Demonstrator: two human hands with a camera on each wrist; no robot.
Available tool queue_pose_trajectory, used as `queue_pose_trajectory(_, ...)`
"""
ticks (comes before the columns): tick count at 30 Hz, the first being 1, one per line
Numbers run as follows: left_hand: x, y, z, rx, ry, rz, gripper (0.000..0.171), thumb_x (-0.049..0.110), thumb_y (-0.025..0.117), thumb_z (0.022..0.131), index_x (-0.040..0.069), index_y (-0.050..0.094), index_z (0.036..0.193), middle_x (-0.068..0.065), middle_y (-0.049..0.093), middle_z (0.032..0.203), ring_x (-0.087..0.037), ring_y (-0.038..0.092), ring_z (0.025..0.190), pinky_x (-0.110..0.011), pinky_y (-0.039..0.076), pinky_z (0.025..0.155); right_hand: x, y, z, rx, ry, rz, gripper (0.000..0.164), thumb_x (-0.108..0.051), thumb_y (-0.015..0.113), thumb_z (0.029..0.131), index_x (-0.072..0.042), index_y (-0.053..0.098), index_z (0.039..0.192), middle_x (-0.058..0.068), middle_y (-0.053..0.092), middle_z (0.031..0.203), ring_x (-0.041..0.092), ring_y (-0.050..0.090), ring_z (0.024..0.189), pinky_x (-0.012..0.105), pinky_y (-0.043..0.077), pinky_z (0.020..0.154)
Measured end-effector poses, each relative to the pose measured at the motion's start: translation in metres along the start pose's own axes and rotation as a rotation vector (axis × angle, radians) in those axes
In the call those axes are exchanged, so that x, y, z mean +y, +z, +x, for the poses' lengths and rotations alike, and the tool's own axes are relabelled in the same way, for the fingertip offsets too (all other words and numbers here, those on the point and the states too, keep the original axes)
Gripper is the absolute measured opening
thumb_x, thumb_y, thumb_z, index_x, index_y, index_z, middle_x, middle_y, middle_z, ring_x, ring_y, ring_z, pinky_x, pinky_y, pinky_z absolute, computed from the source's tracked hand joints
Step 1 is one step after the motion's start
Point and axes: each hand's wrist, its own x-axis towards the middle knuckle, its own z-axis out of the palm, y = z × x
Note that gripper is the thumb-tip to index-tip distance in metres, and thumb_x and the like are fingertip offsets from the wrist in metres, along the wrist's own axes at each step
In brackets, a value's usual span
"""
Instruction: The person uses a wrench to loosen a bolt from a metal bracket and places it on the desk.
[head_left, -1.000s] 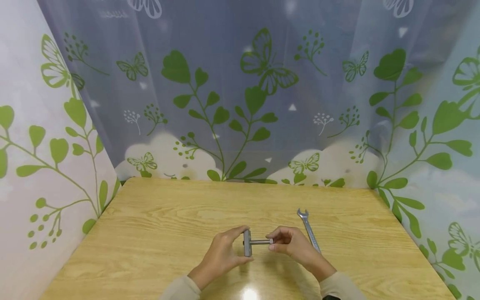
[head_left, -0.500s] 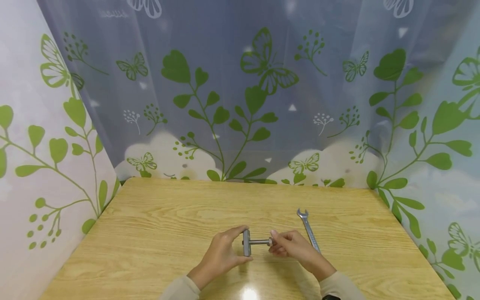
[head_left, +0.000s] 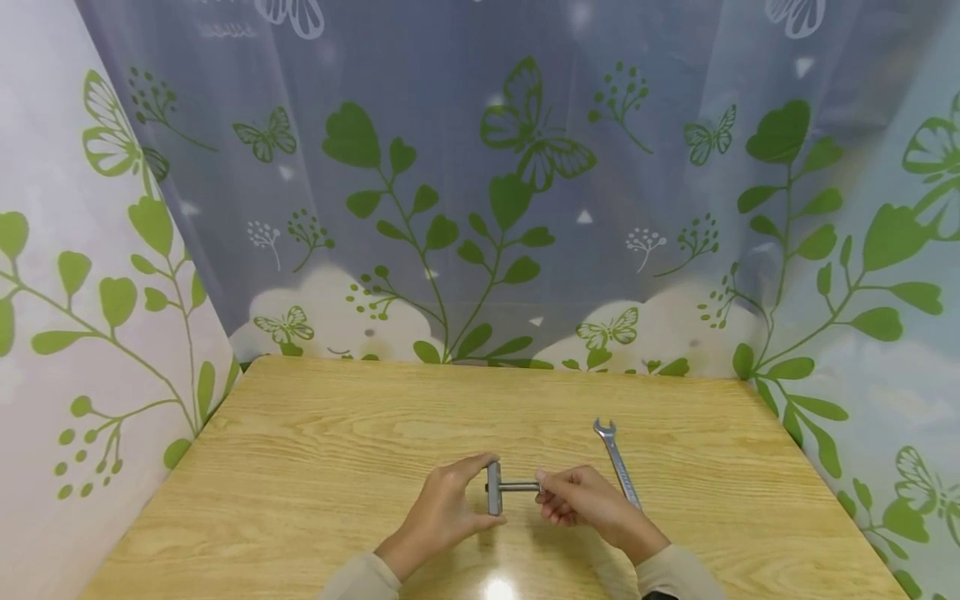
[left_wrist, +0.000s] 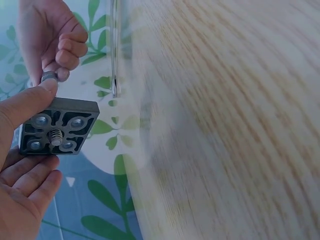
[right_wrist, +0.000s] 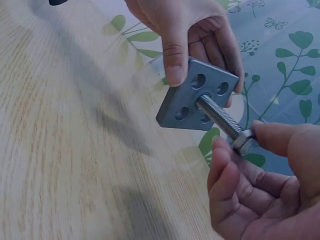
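My left hand [head_left: 442,507] grips a square grey metal plate [right_wrist: 184,96] by opposite edges, thumb on one side and fingers on the other. The plate has a round hole near each corner. Through its centre runs a threaded bolt [right_wrist: 222,117], pointing across towards my right hand [head_left: 588,502]. Thumb and fingers of that hand pinch the hexagonal piece [right_wrist: 243,142] at the bolt's near end. On the plate's ribbed back, in the left wrist view, the bolt's tip [left_wrist: 56,138] sticks out a short way. Both hands hold the assembly above the table.
A combination wrench [head_left: 618,467] lies on the wood-grain table [head_left: 337,433], beyond and right of my right hand; that hand hides its near end. A curtain [head_left: 450,250] printed with leaves and butterflies hangs behind the table, with similar printed sheets at both sides.
My right fingers have turned around the hexagonal end, shifting their pinch on it. My left hand and the plate have stayed nearly still. The wrench lies where it was.
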Motion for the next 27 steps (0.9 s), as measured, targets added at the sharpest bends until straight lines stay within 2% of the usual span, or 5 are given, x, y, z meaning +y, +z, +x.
queue_pose_trajectory(5, -0.0002, 0.0003, -0.0012, 0.002, -0.002, 0.005, 0.071, 0.017, 0.090, 0.064, 0.000, 0.059, 0.124, -0.013, 0.064, 0.123, -0.028, 0.062, 0.113, -0.036, 0.053, 0.096, 0.0004, -0.0014, -0.0017, 0.041, -0.119, -0.036, 0.037, -0.021, 0.068, 0.090, 0.009, 0.060, 0.109, 0.007, 0.063, 0.093, 0.017, 0.061, 0.084, 0.034, 0.057, 0.080)
queue_pose_trajectory(10, 0.0000, -0.0002, -0.0015, 0.007, -0.007, 0.004, 0.071, 0.017, 0.090, 0.063, 0.001, 0.059, 0.125, -0.013, 0.064, 0.123, -0.028, 0.062, 0.113, -0.036, 0.052, 0.097, 0.0018, -0.0022, -0.0014, 0.061, -0.181, -0.039, 0.042, -0.011, 0.073, 0.084, 0.012, 0.057, 0.115, 0.016, 0.062, 0.103, 0.019, 0.060, 0.089, 0.028, 0.057, 0.080)
queue_pose_trajectory(18, 0.0013, -0.0021, -0.0010, -0.006, -0.014, -0.018, 0.071, 0.014, 0.090, 0.064, -0.001, 0.058, 0.125, -0.015, 0.063, 0.124, -0.029, 0.061, 0.114, -0.036, 0.052, 0.098, 0.0036, -0.0029, 0.0000, 0.067, -0.192, -0.058, 0.041, -0.013, 0.074, 0.084, 0.011, 0.059, 0.113, 0.009, 0.064, 0.101, 0.017, 0.061, 0.088, 0.026, 0.057, 0.078)
queue_pose_trajectory(23, 0.0013, -0.0022, -0.0009, -0.008, -0.016, -0.016, 0.071, 0.015, 0.090, 0.064, -0.001, 0.058, 0.126, -0.015, 0.063, 0.124, -0.029, 0.061, 0.114, -0.037, 0.052, 0.098, 0.0037, -0.0032, -0.0003, 0.043, -0.145, -0.051, 0.049, -0.018, 0.073, 0.086, 0.008, 0.055, 0.123, 0.011, 0.063, 0.107, 0.019, 0.060, 0.094, 0.038, 0.056, 0.086)
queue_pose_trajectory(27, 0.0010, -0.0020, -0.0006, -0.004, -0.012, -0.011, 0.071, 0.015, 0.090, 0.064, -0.002, 0.058, 0.125, -0.015, 0.063, 0.124, -0.029, 0.061, 0.114, -0.037, 0.052, 0.097, 0.0046, -0.0029, 0.0004, -0.014, -0.089, -0.033, 0.049, -0.029, 0.061, 0.095, 0.009, 0.053, 0.125, 0.015, 0.062, 0.110, 0.025, 0.061, 0.100, 0.044, 0.054, 0.092)
